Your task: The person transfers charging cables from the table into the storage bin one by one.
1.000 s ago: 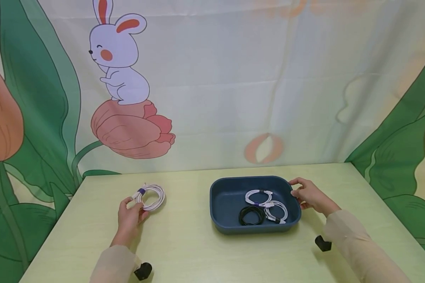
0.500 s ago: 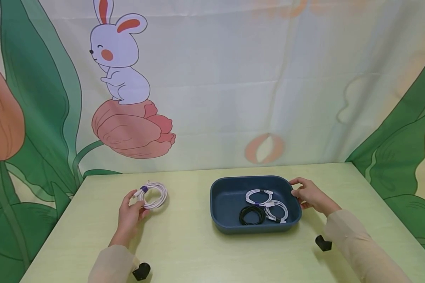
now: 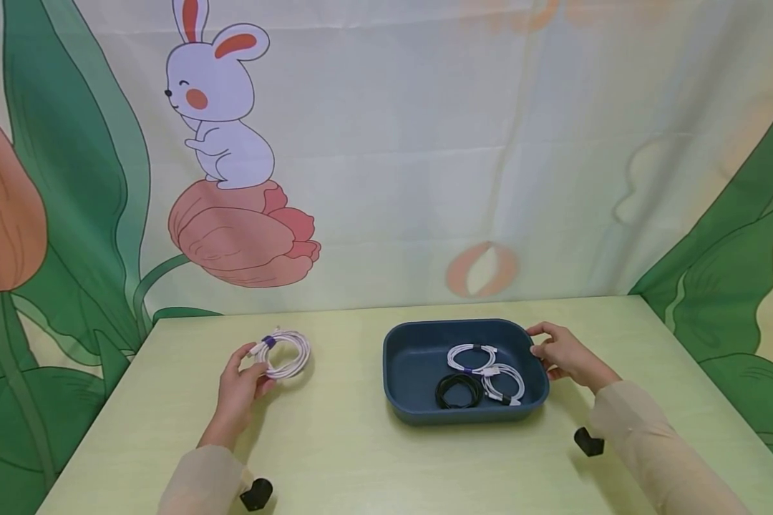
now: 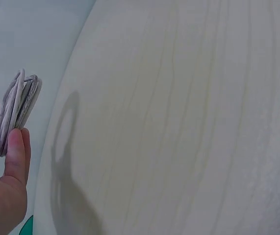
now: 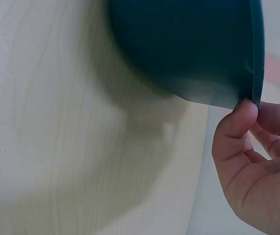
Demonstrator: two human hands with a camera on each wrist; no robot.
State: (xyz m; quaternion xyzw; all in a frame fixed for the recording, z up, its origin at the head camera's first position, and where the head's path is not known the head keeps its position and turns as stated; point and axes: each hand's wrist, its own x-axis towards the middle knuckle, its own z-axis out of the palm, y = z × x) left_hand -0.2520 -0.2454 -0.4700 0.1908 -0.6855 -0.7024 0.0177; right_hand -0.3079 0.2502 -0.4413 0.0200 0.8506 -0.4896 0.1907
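Observation:
My left hand point(image 3: 240, 390) pinches a coiled white cable point(image 3: 294, 363) bound with a dark blue tie, over the left side of the table. In the left wrist view the coil point(image 4: 14, 110) is seen edge-on between thumb and fingers, its shadow falling on the tabletop apart from it. My right hand point(image 3: 570, 359) pinches the right end of the rim of a dark blue rectangular bin point(image 3: 419, 415). Thumb and fingers meet on that rim point(image 5: 256, 58) in the right wrist view. Inside the bin lie two coiled white cables point(image 3: 505, 386) and a coiled black cable point(image 3: 459, 392).
The pale wood-grain table point(image 3: 335, 458) ends at a curtain point(image 3: 386, 179) printed with a rabbit, tulips and leaves. A small black piece sits beside each sleeve, one near the left cuff point(image 3: 256, 493) and one near the right point(image 3: 589, 442).
My left hand has moved slightly right and away from me, carrying the white cable coil and tilting it up a little. My right hand and the bin have stayed in place.

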